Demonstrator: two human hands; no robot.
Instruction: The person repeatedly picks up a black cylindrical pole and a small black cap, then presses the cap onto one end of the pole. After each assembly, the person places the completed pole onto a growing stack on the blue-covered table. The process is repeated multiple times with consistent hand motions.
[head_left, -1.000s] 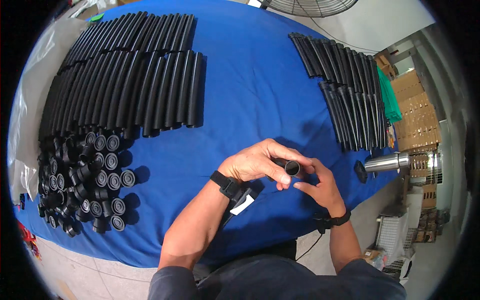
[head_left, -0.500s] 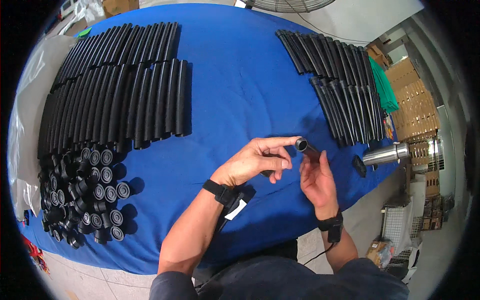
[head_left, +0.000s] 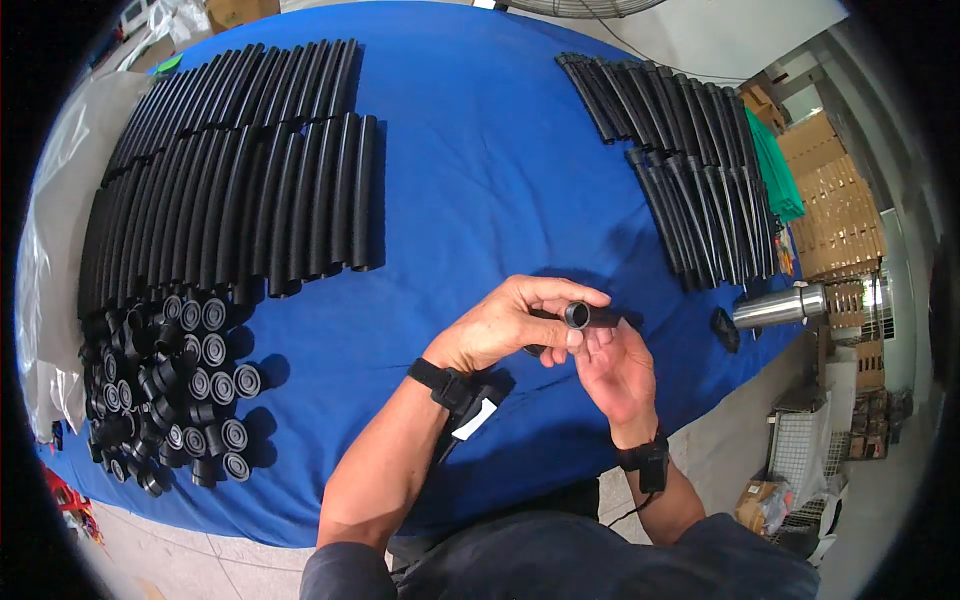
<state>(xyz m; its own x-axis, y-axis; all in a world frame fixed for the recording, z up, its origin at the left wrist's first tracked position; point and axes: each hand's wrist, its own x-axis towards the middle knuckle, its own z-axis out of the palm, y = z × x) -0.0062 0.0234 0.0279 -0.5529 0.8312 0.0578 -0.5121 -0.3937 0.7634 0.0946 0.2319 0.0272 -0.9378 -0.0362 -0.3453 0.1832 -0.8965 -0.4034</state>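
Observation:
A short stretch of black tube (head_left: 602, 317) is held over the front middle of the cloth, its open round end turned toward me and to the left. My left hand (head_left: 505, 325) has its index finger along the top of that end and its thumb just below. A small dark piece shows under the curled fingers of this hand, too hidden to name. From the right, my right hand (head_left: 617, 375) grips the tube, palm up, fingers partly behind it. The tube's far part is foreshortened.
Two rows of black tubes (head_left: 310, 210) lie at left on the blue cloth (head_left: 470, 150), with a heap of black round caps (head_left: 200, 385) nearer. Capped-looking black tubes (head_left: 690, 170) lie at far right. A metal cylinder (head_left: 775, 306) sits at the right edge.
The tube has come left and turned, so its open end now sits between my left index finger and thumb. My right hand has moved left with it.

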